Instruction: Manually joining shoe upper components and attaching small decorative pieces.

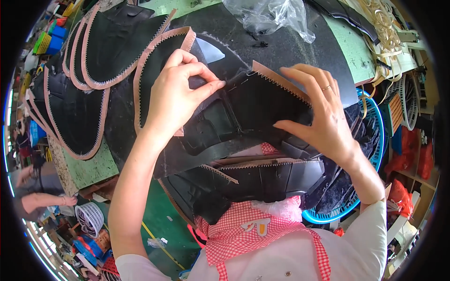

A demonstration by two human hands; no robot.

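A black sheet-like piece (274, 105) with a pinkish-tan, zigzag-edged strip (276, 82) on its upper right side lies in front of me on a large black sheet (323, 56). My left hand (180, 89) is closed in a pinch of thumb and forefinger near that piece's upper left edge. Whatever is between those fingertips is too small to make out. At the piece's right side, my right hand (326, 110) has its thumb and fingers apart and wears a ring. Next to my left hand is another black piece with a pinkish-tan border (139, 93).
Several black rounded pieces (117, 42) with tan borders overlap at the left. Clear plastic (272, 16) lies at the back. A bordered black piece (281, 180) rests across my lap. A blue basket (377, 136) stands right; tan strips (377, 28) hang behind it. Another person's arm (44, 201) shows far left.
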